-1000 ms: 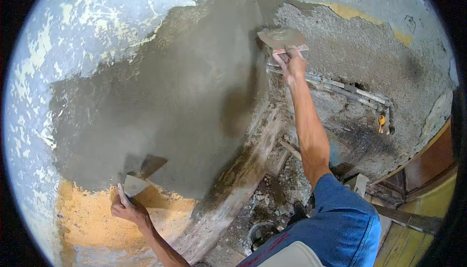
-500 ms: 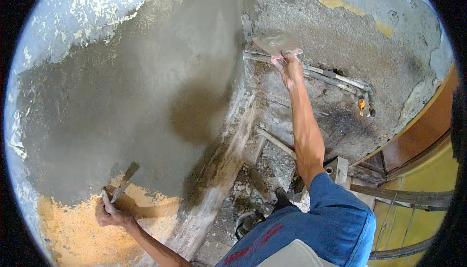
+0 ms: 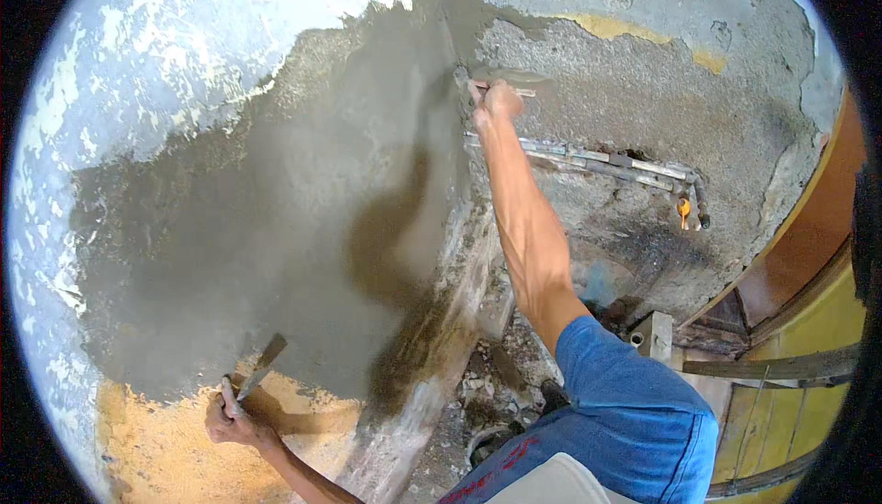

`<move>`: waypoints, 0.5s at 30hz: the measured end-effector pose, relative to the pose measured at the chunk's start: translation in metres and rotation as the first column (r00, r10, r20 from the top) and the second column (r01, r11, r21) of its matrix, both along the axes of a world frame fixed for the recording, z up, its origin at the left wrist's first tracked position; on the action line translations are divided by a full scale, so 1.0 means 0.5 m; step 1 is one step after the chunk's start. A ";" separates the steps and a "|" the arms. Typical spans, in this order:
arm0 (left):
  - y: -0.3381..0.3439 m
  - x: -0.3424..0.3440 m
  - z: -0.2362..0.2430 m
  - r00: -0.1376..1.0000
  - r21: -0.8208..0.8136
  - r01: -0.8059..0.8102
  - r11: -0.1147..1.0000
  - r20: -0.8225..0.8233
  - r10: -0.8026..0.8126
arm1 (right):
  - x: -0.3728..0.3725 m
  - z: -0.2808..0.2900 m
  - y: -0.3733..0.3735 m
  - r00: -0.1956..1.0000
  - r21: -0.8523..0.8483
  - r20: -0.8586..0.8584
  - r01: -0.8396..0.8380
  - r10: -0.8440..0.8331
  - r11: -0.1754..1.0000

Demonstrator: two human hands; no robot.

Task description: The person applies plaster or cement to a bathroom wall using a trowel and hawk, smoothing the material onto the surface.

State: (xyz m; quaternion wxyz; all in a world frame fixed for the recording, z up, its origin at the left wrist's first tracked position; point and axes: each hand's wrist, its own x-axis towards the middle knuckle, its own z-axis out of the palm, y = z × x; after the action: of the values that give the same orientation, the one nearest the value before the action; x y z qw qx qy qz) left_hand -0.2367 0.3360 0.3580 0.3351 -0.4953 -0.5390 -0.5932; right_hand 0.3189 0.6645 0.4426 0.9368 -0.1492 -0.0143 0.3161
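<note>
My left hand (image 3: 233, 419) grips a small pointed metal trowel (image 3: 258, 373) by its handle, low on the left wall, by bare orange paint (image 3: 171, 449) under the grey wet plaster (image 3: 230, 237). My right hand (image 3: 496, 107) is raised at the inner corner, fingers wrapped round the handle of a flat plastering trowel (image 3: 521, 76), whose plate is seen nearly edge-on at the right wall's rough render (image 3: 625, 90). The hand and wrist partly hide the tool.
Exposed pipes (image 3: 634, 164) run along the right wall to an orange-handled valve (image 3: 684, 208). A brown wooden frame (image 3: 808, 219) and yellow boards (image 3: 790, 430) stand at the right. Rubble (image 3: 496, 385) and a container lie on the floor below.
My right hand has moved leftward into the corner, and its trowel has turned from face-up to nearly edge-on. My left hand still holds the small trowel low on the wall.
</note>
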 end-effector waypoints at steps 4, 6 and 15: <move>0.005 -0.002 0.013 0.951 0.127 -0.188 0.974 -0.225 0.213 | -0.017 0.079 0.074 0.999 -0.110 -0.040 0.030 -0.035 0.993; 0.001 0.017 0.011 0.998 -0.010 0.053 0.999 0.037 -0.052 | 0.022 0.107 0.135 0.998 -0.177 -0.021 0.059 -0.064 0.982; -0.049 -0.064 -0.005 0.983 -0.012 -0.184 0.983 -0.016 0.184 | -0.066 0.249 0.267 0.989 -0.455 -0.079 -0.147 0.125 0.878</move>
State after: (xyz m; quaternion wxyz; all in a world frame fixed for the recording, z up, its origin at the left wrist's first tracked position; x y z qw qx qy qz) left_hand -0.2689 0.3118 0.3554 0.3891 -0.4500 -0.5841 -0.5522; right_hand 0.2858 0.7978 0.5673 0.8505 -0.3575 0.0727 0.3789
